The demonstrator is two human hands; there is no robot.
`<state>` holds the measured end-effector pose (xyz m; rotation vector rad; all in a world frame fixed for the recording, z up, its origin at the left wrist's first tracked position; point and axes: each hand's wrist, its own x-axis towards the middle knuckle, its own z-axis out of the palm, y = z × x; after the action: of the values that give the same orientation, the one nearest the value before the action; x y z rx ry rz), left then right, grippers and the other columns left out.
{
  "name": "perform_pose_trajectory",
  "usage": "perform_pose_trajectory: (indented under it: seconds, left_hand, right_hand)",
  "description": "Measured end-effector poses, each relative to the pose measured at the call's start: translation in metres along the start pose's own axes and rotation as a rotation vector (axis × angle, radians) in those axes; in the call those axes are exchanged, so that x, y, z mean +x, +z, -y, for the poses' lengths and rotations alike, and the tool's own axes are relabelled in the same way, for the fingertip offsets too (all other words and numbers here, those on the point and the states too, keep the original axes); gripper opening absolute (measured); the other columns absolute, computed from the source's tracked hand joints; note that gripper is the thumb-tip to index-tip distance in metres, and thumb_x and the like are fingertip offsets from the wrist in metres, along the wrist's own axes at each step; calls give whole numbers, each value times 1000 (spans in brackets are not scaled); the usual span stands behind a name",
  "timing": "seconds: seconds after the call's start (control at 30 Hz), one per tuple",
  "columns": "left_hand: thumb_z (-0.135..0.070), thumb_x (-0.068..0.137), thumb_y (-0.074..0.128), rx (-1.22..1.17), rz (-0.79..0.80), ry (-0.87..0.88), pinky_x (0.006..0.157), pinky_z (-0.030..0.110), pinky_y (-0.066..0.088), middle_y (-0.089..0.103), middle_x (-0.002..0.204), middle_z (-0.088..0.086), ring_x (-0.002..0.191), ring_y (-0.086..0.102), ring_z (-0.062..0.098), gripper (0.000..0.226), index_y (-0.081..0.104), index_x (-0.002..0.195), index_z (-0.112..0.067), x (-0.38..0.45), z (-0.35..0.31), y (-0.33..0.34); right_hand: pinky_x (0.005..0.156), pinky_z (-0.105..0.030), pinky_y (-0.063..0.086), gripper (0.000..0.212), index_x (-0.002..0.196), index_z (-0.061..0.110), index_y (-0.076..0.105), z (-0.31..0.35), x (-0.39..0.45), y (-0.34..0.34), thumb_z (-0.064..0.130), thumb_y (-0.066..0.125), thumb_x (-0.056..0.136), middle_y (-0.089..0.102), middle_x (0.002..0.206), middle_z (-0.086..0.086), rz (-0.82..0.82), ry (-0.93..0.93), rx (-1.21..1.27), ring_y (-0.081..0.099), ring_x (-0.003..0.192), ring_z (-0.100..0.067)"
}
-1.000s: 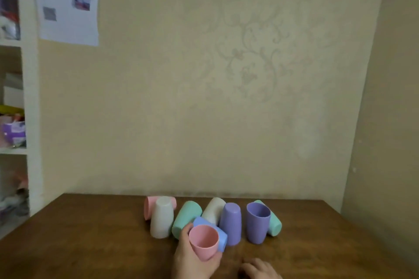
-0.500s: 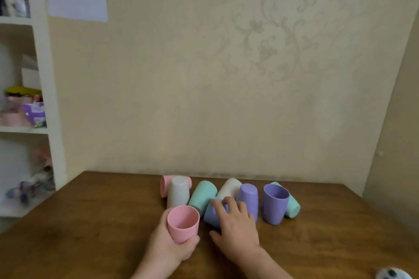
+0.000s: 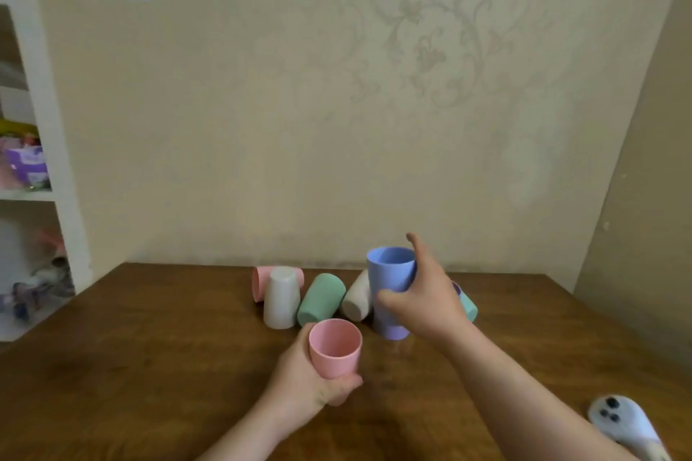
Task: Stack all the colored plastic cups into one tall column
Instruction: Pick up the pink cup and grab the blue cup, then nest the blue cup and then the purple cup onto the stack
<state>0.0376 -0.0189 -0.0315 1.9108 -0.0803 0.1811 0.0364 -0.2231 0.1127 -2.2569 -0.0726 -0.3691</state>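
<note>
My left hand (image 3: 310, 382) grips a pink cup (image 3: 334, 347), mouth up, just above the wooden table (image 3: 149, 367). My right hand (image 3: 427, 307) holds a blue cup (image 3: 391, 269) upright, raised above the row of cups. Below it a purple cup (image 3: 391, 327) stands mouth down. Further left a white cup (image 3: 281, 297) stands mouth down, with another pink cup (image 3: 260, 279) lying behind it. A green cup (image 3: 322, 297) and a cream cup (image 3: 357, 299) lie on their sides. A teal cup (image 3: 468, 305) and a second purple cup peek out behind my right hand.
A white controller (image 3: 623, 425) lies at the table's near right corner. White shelves (image 3: 35, 161) with clutter stand at the left. The beige wall (image 3: 337, 123) runs right behind the cups, and a side wall closes the right.
My right hand has closed on the blue cup that lay on its side and lifted it upright. The left hand keeps the pink cup. The camera has tilted down.
</note>
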Motion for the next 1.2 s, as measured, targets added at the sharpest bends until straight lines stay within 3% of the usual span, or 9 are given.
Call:
perform_pose_trajectory:
  seconds: [0.07, 0.17, 0.27, 0.33, 0.57, 0.73, 0.83, 1.03, 1.2]
  left_hand:
    - [-34, 48, 107, 7, 20, -5, 81, 13, 56, 80, 114, -13, 103, 75, 0, 86, 65, 123, -35, 4, -11, 14]
    - [-19, 63, 102, 1, 48, -27, 62, 13, 59, 77, 106, -6, 87, 73, 7, 67, 63, 116, -32, 8, -29, 34]
    - [-11, 65, 95, -40, 20, -13, 77, 37, 69, 82, 108, -1, 95, 80, 19, 63, 66, 116, -31, 5, -33, 47]
    - [-19, 58, 95, -90, -10, -5, 85, 36, 67, 82, 119, -6, 105, 79, 10, 75, 64, 123, -37, 2, -26, 48]
    - [-45, 54, 102, -43, -33, 32, 89, 25, 62, 79, 116, -23, 105, 75, -2, 85, 59, 128, -48, -3, -22, 46]
    - [-50, 53, 102, 3, -53, 17, 103, 41, 63, 67, 134, -20, 118, 69, 10, 111, 42, 146, -46, -6, -23, 43]
    - [-36, 62, 105, -3, -40, 20, 110, 34, 53, 52, 144, -20, 130, 58, 11, 135, 19, 166, -37, -6, -24, 43]
    - [-34, 63, 105, -13, -20, -10, 109, 40, 57, 60, 139, -23, 130, 63, 13, 124, 30, 162, -38, 6, -24, 42]
    - [-33, 67, 103, -106, -33, 36, 111, 33, 44, 46, 154, -22, 141, 48, 9, 135, 14, 168, -46, 6, -28, 41]
  right_hand:
    - [80, -23, 53, 108, 164, 34, 25, 9, 1, -6, 30, 79, 70, 66, 128, 10, -51, 3, 289, 69, 105, -13]
    - [78, -25, 62, 96, 159, 34, 34, 9, -6, 7, 21, 85, 79, 65, 114, 17, 67, -51, 255, 71, 98, -7]
    - [93, -31, 56, 78, 138, 45, 45, -15, -20, 31, 35, 86, 73, 61, 115, 22, 150, -122, 58, 61, 112, -15]
    - [100, -37, 53, 71, 124, 57, 40, -33, -28, 45, 49, 85, 69, 59, 119, 23, 197, -71, 76, 56, 120, -18]
    - [126, -48, 30, 101, 162, 45, 31, -50, -15, 32, 84, 56, 72, 39, 158, 12, 229, -23, 151, 32, 149, -17]
    - [120, -46, 37, 56, 145, 29, 60, -65, 34, -19, 38, 62, 90, 56, 145, -8, -178, 68, 17, 44, 140, -32]
    - [122, -48, 34, 66, 153, 33, 50, -88, 57, -47, 17, 61, 89, 46, 156, -9, -150, 146, -65, 33, 147, -35]
    - [124, -51, 23, 101, 167, 45, 11, -118, 72, -31, 70, 63, 85, 28, 173, 5, 196, 176, -324, 20, 155, -40]
    - [116, -59, 29, 75, 161, 44, 24, -121, 58, -4, 73, 46, 95, 48, 154, -3, 33, 7, -724, 32, 146, -34]
